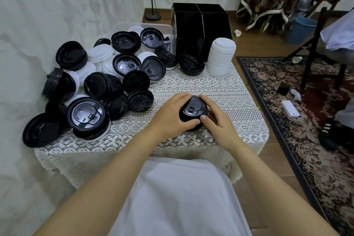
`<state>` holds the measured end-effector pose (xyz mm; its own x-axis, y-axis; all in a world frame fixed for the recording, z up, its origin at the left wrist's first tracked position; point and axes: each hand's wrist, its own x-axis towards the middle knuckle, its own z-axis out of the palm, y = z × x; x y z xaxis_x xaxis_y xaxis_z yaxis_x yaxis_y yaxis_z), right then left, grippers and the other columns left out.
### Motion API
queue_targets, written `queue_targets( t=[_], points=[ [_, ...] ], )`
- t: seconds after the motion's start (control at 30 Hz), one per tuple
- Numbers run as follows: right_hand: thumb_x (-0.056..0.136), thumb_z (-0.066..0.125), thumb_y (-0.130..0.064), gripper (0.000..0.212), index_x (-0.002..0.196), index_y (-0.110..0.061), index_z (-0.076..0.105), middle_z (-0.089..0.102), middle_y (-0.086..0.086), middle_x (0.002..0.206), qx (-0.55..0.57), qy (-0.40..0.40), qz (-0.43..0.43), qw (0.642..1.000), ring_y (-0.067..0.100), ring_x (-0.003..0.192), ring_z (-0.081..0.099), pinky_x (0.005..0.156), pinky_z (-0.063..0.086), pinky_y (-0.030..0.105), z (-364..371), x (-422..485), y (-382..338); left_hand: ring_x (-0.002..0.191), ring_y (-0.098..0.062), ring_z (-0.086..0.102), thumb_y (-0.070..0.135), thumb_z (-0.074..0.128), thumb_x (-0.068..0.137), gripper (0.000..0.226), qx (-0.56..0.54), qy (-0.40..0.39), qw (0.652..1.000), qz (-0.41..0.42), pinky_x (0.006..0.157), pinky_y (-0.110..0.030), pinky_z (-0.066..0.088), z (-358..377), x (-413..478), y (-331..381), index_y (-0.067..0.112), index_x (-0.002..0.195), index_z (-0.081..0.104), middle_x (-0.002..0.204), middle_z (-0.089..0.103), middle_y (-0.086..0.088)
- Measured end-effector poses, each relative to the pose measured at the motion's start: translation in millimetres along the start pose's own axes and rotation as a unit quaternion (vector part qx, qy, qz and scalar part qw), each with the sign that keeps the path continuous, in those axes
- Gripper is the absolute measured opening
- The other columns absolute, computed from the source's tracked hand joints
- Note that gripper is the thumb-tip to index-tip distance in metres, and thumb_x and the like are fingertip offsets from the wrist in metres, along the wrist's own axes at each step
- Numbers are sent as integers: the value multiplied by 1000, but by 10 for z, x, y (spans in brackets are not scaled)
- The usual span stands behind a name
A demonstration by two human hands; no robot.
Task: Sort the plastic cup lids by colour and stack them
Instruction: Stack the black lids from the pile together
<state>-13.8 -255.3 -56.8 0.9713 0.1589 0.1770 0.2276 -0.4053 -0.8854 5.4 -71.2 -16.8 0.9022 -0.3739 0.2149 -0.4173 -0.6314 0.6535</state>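
Risk, stack: the black lid stack [193,111] is being squeezed from two sides. If the pressure is uneven, the top lid could tilt and pop off instead of nesting.
Risk, cloth: the lace tablecloth [220,86] is openwork, so a rim dragged across it may snag. Lifting looks safer than sliding.
Risk, heap: the mixed heap [99,84] of black and white lids lies loose on the left, and some sit at the table's very edge. A careless reach into it could send some off.
Left hand [172,113]: curled round the stack's left side. The thumb [189,123] lies along the near rim and the other fingers wrap the far side.
Right hand [216,122]: curled round the right side. The thumb [204,118] is on the near rim, just beside the left thumb, and the forefinger [207,100] is against the far edge.
Lids vs fingers: the stack sits enclosed between both hands, with only its top face and sip-tab showing. It rests on the cloth at mid-table.
Sorted so far: a white lid stack [221,55] stands tall at the far side. A few black lids [191,63] sit just beside it, in front of a black organiser [201,25].
Progress: by my estimate, most of the heap is still unsorted.
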Motion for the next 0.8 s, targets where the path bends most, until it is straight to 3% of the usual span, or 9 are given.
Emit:
queue_targets(
  t=[0.1,0.27,0.37,0.47,0.63,0.8],
  points=[
    [85,51,-51,57,140,-52,37,46,-17,145,0,0,8,1000,4,132,44,109,39,48,2,10,-6,137,-10,34,36,78,78,79,-25,2,1000,-10,114,-23,25,17,-9,-37,14,144,41,149,40,2],
    [87,48,-56,63,146,-42,34,42,-15,149,-30,-2,0,1000,4,135,41,111,38,47,-1,0,5,132,5,26,30,73,84,72,-80,-5,997,-23,111,-16,20,24,-56,-80,19,146,38,151,36,6],
    [94,37,-58,67,154,-32,19,19,-11,160,-116,5,-60,991,6,147,19,121,20,38,20,-8,6,133,3,28,28,73,84,72,-95,1,995,-31,110,-16,21,50,-69,-89,20,146,38,151,37,6],
    [99,35,-43,63,155,-24,14,5,-8,163,-178,-3,-123,976,9,150,4,121,7,27,61,-22,-7,134,2,28,28,72,85,72,-95,1,995,-32,109,-14,21,73,-74,-89,19,147,36,151,36,7],
    [98,40,-37,56,150,-16,32,22,-3,160,-185,-13,-141,972,13,149,16,121,21,38,94,-31,20,137,1,26,24,71,86,73,-110,0,993,-34,113,-17,20,94,-80,-104,19,148,34,153,33,5],
    [92,46,-38,60,148,-18,35,24,-7,158,-199,-11,-133,971,10,148,17,117,23,29,105,-29,13,135,6,24,23,72,85,73,-110,-1,993,-32,106,-2,15,108,-80,-131,19,148,34,153,33,6]
  ],
)
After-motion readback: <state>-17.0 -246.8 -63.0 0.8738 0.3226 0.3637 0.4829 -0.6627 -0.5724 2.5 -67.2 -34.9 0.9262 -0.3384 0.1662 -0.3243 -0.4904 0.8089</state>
